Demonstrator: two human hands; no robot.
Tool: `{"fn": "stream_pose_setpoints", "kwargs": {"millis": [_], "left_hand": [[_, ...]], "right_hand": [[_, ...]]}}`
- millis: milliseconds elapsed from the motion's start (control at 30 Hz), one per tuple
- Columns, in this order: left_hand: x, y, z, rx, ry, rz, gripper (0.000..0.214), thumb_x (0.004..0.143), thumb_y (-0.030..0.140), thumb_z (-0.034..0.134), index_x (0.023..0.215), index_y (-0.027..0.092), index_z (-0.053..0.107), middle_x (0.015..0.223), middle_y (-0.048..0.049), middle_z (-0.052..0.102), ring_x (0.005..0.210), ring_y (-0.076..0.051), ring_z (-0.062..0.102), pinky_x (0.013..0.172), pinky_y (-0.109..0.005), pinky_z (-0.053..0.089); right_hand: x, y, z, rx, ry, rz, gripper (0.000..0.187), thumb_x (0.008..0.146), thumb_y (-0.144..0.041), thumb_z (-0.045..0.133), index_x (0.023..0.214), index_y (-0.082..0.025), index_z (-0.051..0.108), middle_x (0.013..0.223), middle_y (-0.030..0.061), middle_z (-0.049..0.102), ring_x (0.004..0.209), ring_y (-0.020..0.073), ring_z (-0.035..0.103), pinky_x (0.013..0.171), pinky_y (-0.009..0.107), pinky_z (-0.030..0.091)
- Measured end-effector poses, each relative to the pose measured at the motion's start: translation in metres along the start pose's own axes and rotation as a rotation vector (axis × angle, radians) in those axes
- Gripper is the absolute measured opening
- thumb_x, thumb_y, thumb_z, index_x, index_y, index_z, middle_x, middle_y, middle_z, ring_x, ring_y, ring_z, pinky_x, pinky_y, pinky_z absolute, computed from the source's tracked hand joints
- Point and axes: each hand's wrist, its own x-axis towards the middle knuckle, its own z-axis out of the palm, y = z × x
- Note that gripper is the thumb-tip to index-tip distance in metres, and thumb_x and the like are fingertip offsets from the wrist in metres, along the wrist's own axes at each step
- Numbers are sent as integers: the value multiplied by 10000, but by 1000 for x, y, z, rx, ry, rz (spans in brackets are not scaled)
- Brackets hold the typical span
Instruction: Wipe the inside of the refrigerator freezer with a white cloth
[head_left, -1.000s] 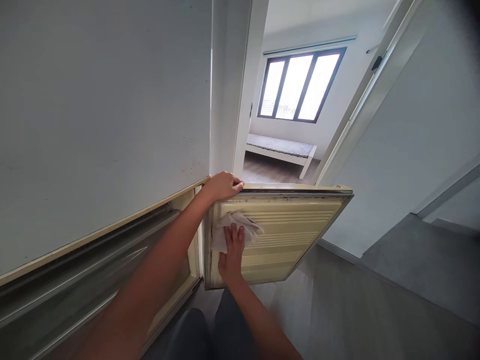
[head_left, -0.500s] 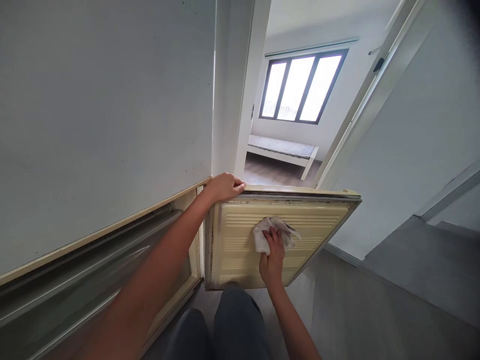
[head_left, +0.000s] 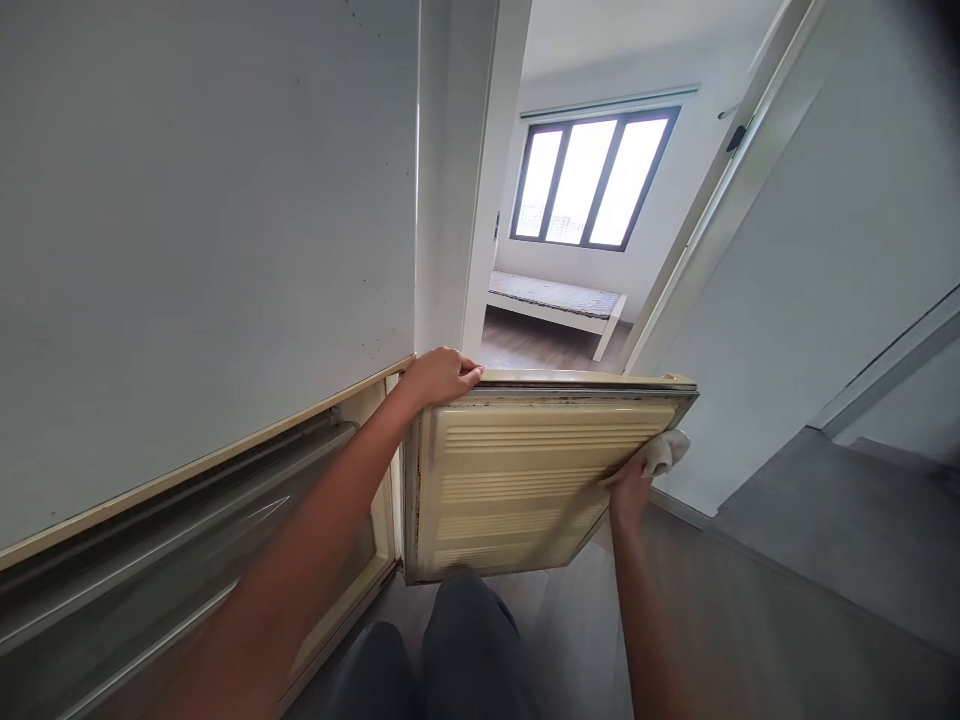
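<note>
A cream-coloured fridge door stands swung open in front of me, its ribbed inner side facing me and dark grime along its top seal. My left hand grips the door's top edge near the hinge corner, fingers curled over it. At the door's right edge, my right hand presses a crumpled white cloth against the rim; the cloth pokes out past the edge and hides most of the fingers.
The fridge body fills the left side, with its open compartment below. An open doorway behind shows a bed frame and a window. A white wall is on the right. My knees are below the door.
My right hand has dragged the cloth across the door's inner face from the left side to its right edge. The left hand has kept its hold on the top edge.
</note>
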Motion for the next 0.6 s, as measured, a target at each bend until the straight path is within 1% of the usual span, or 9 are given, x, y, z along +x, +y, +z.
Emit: {"fn": "stream_pose_setpoints", "kwargs": {"millis": [67,133,200,267,333,367,467,533,600], "left_hand": [[-1,0,0,-1,0,-1,437,836,498,383,988,285,733,979,-27,763,860,-204,647,665,-316,399],[-1,1,0,1,-2,-1,429,837,496,387,988,291,732,991,-21,762,858,-202,647,677,-316,404],[-1,1,-1,3,-6,2,424,839,491,387,973,291,736,1010,-17,758,848,-200,648,674,-317,405],[0,1,-1,6,-8,1,424,841,488,386,964,285,738,1025,-19,755,850,-201,648,662,-317,403],[0,1,-1,13,-7,-6,427,841,486,387,965,277,738,1029,-27,753,864,-209,647,645,-319,398],[1,1,-1,17,-7,-10,426,839,485,390,965,274,738,1028,-31,753,873,-214,647,641,-320,396],[1,1,0,23,-6,-16,427,839,485,392,974,271,736,1023,-37,754,900,-224,646,663,-324,405],[1,2,0,22,-2,-16,429,841,485,390,982,273,734,1027,-36,753,912,-226,646,687,-324,414],[0,2,0,18,2,-14,427,843,484,387,986,277,733,1033,-32,751,913,-224,647,700,-324,419]], "right_hand": [[-14,-8,12,6,20,-62,704,883,-458,281,1487,-102,223,1519,185,282,1418,290,241,1146,491,208],[-37,-20,27,-15,0,-167,749,864,-384,339,1512,-96,97,1573,172,121,1458,284,79,1167,510,105],[-65,-33,43,-68,-51,-298,750,851,-323,350,1513,-88,85,1577,191,65,1459,312,-5,1142,576,95],[-93,-50,59,-140,-113,-439,719,843,-275,347,1513,-130,132,1578,182,65,1452,341,-39,1092,652,135],[-121,-70,73,-194,-209,-580,707,814,-217,362,1503,-176,207,1579,159,90,1449,357,-43,1056,675,178],[-134,-79,79,-214,-278,-657,711,790,-197,383,1490,-197,258,1576,145,122,1447,365,-34,1051,670,188],[-167,-101,93,-270,-509,-882,690,742,-188,455,1425,-280,412,1535,87,281,1435,378,56,1064,621,186],[-182,-105,99,-297,-590,-964,648,759,-199,473,1392,-335,455,1493,57,370,1413,364,153,1068,575,192],[-193,-99,100,-319,-617,-991,611,791,-215,477,1384,-363,460,1456,46,426,1375,346,247,1059,533,208]]}}
